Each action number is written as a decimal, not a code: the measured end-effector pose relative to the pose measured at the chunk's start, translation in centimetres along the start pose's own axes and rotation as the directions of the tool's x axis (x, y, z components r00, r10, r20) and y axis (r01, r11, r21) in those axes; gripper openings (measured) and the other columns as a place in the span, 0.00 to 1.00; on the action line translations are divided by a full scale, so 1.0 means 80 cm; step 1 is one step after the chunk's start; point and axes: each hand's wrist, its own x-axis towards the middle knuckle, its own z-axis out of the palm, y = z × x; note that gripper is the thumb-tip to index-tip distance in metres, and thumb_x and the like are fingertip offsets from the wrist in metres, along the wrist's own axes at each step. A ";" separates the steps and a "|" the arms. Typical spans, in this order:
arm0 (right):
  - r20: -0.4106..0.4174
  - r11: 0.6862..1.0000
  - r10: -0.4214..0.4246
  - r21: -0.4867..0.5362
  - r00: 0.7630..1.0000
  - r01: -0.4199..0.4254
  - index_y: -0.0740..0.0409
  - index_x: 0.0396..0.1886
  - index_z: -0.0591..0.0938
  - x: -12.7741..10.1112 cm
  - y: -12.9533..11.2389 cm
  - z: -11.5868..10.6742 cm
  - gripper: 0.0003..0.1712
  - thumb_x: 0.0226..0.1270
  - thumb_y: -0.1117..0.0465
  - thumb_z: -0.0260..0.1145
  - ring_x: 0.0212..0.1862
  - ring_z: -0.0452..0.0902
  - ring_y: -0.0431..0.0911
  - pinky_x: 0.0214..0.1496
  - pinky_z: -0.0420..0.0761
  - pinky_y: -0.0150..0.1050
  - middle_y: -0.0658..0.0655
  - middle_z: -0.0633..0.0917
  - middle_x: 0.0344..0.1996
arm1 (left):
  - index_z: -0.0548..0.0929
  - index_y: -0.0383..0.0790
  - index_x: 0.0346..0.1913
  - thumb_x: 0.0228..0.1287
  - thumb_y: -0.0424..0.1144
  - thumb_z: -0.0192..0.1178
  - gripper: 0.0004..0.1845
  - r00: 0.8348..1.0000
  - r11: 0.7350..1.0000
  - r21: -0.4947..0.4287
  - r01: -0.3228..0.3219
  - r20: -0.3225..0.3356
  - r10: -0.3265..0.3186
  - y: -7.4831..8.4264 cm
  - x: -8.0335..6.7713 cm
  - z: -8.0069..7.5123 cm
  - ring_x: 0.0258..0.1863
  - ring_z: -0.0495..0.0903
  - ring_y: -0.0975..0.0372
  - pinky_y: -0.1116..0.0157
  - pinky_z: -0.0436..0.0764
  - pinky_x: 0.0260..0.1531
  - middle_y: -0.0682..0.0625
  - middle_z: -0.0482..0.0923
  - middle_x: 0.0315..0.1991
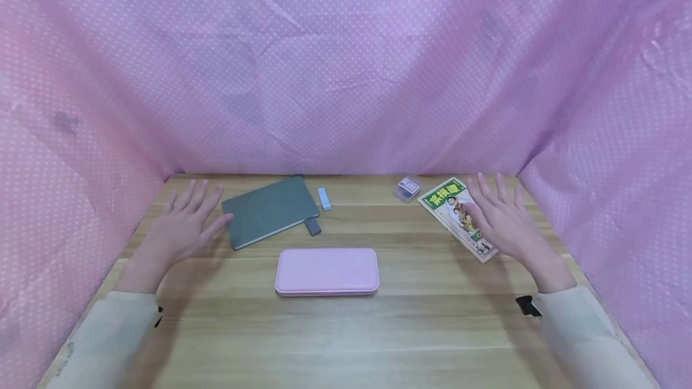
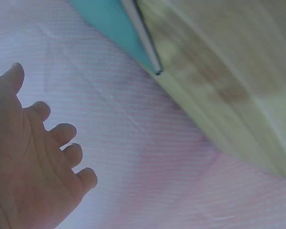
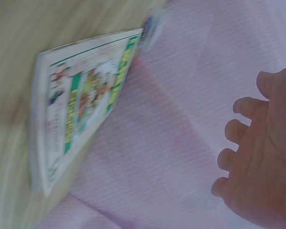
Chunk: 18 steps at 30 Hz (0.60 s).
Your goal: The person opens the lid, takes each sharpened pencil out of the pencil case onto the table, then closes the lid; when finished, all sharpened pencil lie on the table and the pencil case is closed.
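Note:
My left hand (image 1: 181,227) is held palm down with spread fingers at the left of the table, its thumb tip overlapping the edge of a dark green notebook (image 1: 270,212) in the head view. On the right, my right hand (image 1: 505,224) has its fingers spread too, partly hiding a booklet with a green and white illustrated cover (image 1: 450,203). Neither hand holds anything. Both palms show bare in the wrist views, the left palm (image 2: 33,167) apart from the notebook and the right palm (image 3: 262,162) apart from the booklet.
A pink flat case (image 1: 327,272) lies at the middle of the wooden table (image 1: 346,341). Near the notebook are a small dark grey piece (image 1: 312,226) and a light blue stick-like item (image 1: 324,199). A small clear box (image 1: 407,188) sits beside the booklet. Pink dotted cloth (image 1: 346,65) surrounds the table.

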 end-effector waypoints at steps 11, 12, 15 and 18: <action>-0.043 0.993 -0.118 -0.028 0.992 0.117 0.61 0.81 0.55 -0.005 -0.044 -0.015 0.40 0.83 0.41 0.45 0.79 0.29 0.65 0.75 0.22 0.66 0.67 0.49 0.79 | 0.47 0.40 0.82 0.79 0.63 0.40 0.42 0.994 0.991 0.092 -0.094 -0.054 0.099 0.053 0.001 -0.017 0.79 0.34 0.43 0.35 0.39 0.75 0.33 0.42 0.80; -0.051 0.991 -0.129 -0.023 0.990 0.128 0.61 0.81 0.55 -0.006 -0.048 -0.014 0.40 0.82 0.41 0.46 0.79 0.29 0.65 0.76 0.24 0.67 0.66 0.49 0.79 | 0.48 0.40 0.82 0.79 0.63 0.42 0.42 0.993 0.991 0.094 -0.099 -0.061 0.105 0.057 0.000 -0.016 0.79 0.35 0.43 0.36 0.40 0.75 0.33 0.43 0.80; -0.073 0.986 -0.168 -0.017 0.983 0.167 0.60 0.81 0.58 -0.009 -0.061 -0.010 0.40 0.81 0.41 0.50 0.79 0.31 0.64 0.76 0.26 0.69 0.66 0.52 0.79 | 0.51 0.40 0.82 0.78 0.63 0.44 0.42 0.988 0.987 0.108 -0.121 -0.083 0.130 0.072 -0.001 -0.012 0.79 0.38 0.42 0.37 0.39 0.76 0.33 0.46 0.79; -0.087 0.976 -0.215 -0.009 0.973 0.216 0.59 0.80 0.59 -0.012 -0.072 -0.002 0.40 0.80 0.42 0.54 0.79 0.32 0.64 0.73 0.23 0.71 0.65 0.54 0.79 | 0.52 0.40 0.81 0.77 0.64 0.46 0.42 0.982 0.982 0.103 -0.156 -0.092 0.166 0.088 -0.002 -0.005 0.79 0.39 0.43 0.39 0.37 0.77 0.35 0.47 0.80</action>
